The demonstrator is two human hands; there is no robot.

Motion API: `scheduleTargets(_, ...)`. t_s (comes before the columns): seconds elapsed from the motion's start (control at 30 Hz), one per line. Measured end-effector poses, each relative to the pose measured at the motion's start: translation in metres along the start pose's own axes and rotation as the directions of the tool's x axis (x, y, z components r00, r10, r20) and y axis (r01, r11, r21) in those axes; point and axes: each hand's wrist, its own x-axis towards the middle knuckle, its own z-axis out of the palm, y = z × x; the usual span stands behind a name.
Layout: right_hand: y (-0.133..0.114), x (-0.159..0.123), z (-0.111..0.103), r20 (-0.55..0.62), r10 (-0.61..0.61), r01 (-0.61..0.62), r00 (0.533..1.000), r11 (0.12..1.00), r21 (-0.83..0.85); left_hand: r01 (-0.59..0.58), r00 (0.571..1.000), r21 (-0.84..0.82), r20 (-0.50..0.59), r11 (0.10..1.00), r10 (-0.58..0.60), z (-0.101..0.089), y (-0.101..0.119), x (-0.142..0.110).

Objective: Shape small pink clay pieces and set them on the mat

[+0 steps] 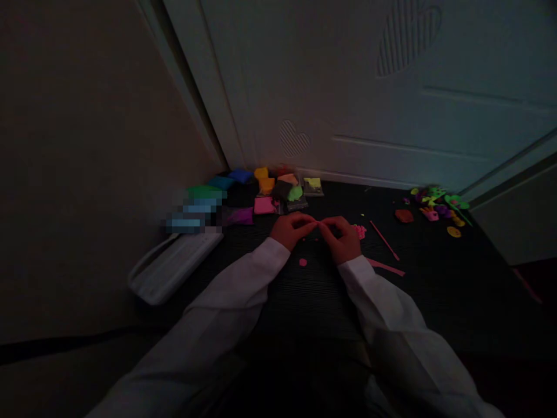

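Observation:
The scene is very dark. My left hand (292, 227) and my right hand (343, 238) meet over a black mat (304, 296), fingertips pinched together on a small pink piece of clay (318, 223). A small pink clay ball (303, 262) lies on the mat just below my hands. A pink clay lump (360, 231) sits right of my right hand. Both arms wear white sleeves.
Several packets of coloured clay (265, 188) lie behind my hands by a white door (369, 87). Pink strips (385, 267) and a thin pink stick (383, 239) lie to the right. Small clay shapes (435, 203) sit at the far right. A white case (174, 267) lies at left.

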Motion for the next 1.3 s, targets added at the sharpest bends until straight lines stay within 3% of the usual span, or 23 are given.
scheduleTargets(0.53,-0.0034,0.0003,0.0008,-0.017,0.028,-0.028,0.999,1.0,0.006,0.024,0.999,0.002,0.049,1.0,-0.024,-0.0001,0.0023,-0.0016)
scheduleTargets(1.3,-0.0031,0.0013,0.0012,-0.017,0.083,-0.083,0.996,0.996,0.042,-0.024,1.0,0.052,0.014,0.998,0.023,0.0015,0.0,-0.0018)
